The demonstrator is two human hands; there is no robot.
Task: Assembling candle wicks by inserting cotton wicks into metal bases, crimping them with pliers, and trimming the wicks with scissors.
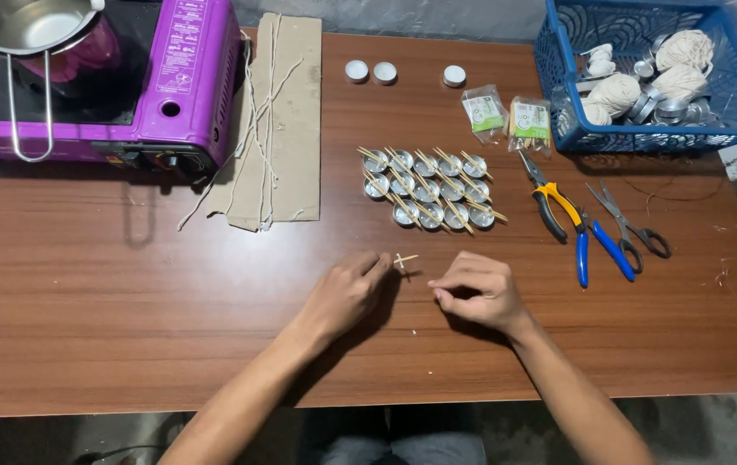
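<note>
Wooden sticks (404, 259) pinched at left hand (347, 291) fingertips, right hand (478, 291) curled closed just beside, on table (127, 293)

A purple camp stove (127, 86) stands at the far left of the brown table (127, 301), with a steel pot (28, 24) on it. Just beside the stove lies a piece of cardboard (286, 120) with lengths of white string (261, 129) across it. Three small white-filled cups (384, 72) sit near the far edge. Two small plastic packets (506, 116) lie next to a blue basket (644, 77) holding balls of string (683, 52). Pliers (549, 202), blue-handled cutters (597, 245) and scissors (631, 224) lie together at the right.
</note>
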